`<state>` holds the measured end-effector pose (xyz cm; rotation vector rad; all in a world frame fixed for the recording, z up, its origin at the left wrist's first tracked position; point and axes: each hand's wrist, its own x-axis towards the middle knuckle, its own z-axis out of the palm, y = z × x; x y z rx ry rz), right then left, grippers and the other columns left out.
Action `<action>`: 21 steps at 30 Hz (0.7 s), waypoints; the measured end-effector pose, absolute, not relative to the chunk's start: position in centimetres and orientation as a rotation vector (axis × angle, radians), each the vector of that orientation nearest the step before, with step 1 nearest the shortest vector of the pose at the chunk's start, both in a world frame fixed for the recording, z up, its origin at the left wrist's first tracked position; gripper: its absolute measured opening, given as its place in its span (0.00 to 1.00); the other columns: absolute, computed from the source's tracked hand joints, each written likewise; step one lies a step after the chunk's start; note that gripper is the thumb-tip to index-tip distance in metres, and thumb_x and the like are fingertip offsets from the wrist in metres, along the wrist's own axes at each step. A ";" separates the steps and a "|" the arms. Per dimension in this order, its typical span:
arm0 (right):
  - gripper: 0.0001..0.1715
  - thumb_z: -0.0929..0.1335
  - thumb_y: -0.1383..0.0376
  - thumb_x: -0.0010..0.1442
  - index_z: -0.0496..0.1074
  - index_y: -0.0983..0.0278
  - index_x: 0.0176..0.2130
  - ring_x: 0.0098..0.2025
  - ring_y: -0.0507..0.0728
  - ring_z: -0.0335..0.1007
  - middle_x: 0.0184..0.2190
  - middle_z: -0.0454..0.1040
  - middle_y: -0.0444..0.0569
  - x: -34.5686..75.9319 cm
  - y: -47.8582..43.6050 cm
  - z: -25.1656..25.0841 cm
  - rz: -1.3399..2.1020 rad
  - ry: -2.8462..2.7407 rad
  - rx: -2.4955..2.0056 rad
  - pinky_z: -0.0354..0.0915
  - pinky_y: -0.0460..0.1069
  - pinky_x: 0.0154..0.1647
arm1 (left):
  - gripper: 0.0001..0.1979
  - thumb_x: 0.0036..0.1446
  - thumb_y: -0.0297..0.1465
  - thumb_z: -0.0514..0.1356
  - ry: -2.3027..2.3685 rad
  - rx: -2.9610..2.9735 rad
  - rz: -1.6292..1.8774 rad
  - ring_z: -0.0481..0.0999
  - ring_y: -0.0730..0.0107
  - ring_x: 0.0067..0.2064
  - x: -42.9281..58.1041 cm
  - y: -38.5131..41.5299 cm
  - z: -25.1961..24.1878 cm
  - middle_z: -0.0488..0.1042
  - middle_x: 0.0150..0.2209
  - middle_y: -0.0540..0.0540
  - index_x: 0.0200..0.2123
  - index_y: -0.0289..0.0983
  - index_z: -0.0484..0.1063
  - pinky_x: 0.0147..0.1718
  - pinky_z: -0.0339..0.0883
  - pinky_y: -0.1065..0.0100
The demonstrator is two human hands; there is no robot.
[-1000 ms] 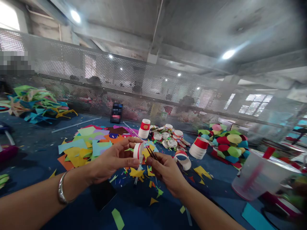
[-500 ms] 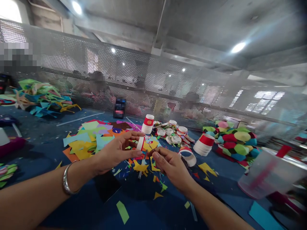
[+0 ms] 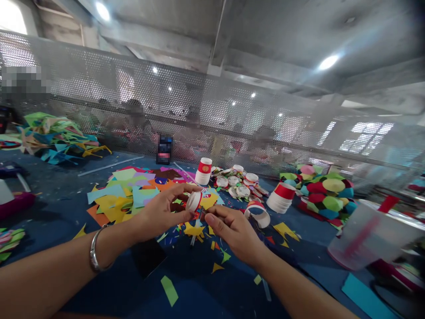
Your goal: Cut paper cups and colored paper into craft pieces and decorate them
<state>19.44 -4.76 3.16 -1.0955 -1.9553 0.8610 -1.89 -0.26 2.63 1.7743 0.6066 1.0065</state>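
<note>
My left hand (image 3: 169,206) pinches a cut-off paper cup bottom (image 3: 193,202), white with a red edge, between thumb and fingers. It is tilted, and its underside faces partly toward me. Close on its right, my right hand (image 3: 232,228) is closed on a thin, dark, pointed tool (image 3: 203,212). The tool's tip is at the lower red edge of the cup bottom; whether it goes through the paper I cannot tell. Beneath both hands lies a yellow paper star (image 3: 193,229) among small coloured scraps.
Coloured paper sheets (image 3: 116,199) lie left of my hands. Behind are a stack of paper cups (image 3: 203,172) and a heap of cup bottoms (image 3: 234,180). A cut cup ring (image 3: 259,215) and a tilted cup stack (image 3: 281,198) lie right, near a translucent tumbler (image 3: 361,235).
The cup bottom has turned so its round underside shows more. My right hand has moved left, bringing the tool up to the red edge.
</note>
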 end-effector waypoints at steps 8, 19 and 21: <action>0.23 0.63 0.49 0.67 0.69 0.64 0.31 0.24 0.49 0.49 0.22 0.56 0.39 19.6 -4.7 2.9 0.869 -1.988 -1.114 0.47 0.47 0.23 | 0.24 0.55 0.28 0.63 0.590 1.875 1.030 0.75 0.61 0.47 -2.0 -0.2 2.5 0.72 0.51 0.42 0.55 0.41 0.66 0.42 0.73 0.61; 0.23 0.64 0.50 0.67 0.69 0.64 0.29 0.23 0.49 0.50 0.21 0.57 0.39 19.8 -4.5 2.6 0.853 -1.999 -1.121 0.47 0.46 0.23 | 0.23 0.55 0.31 0.64 0.583 1.915 1.025 0.75 0.60 0.47 -1.9 -0.1 2.6 0.75 0.47 0.43 0.55 0.41 0.67 0.42 0.73 0.59; 0.23 0.64 0.49 0.67 0.70 0.64 0.30 0.22 0.49 0.50 0.21 0.57 0.39 19.9 -4.4 2.5 0.870 -1.994 -1.122 0.47 0.46 0.22 | 0.23 0.55 0.30 0.63 0.595 1.926 1.013 0.75 0.59 0.48 -1.9 -0.1 2.6 0.75 0.47 0.43 0.55 0.41 0.67 0.42 0.73 0.59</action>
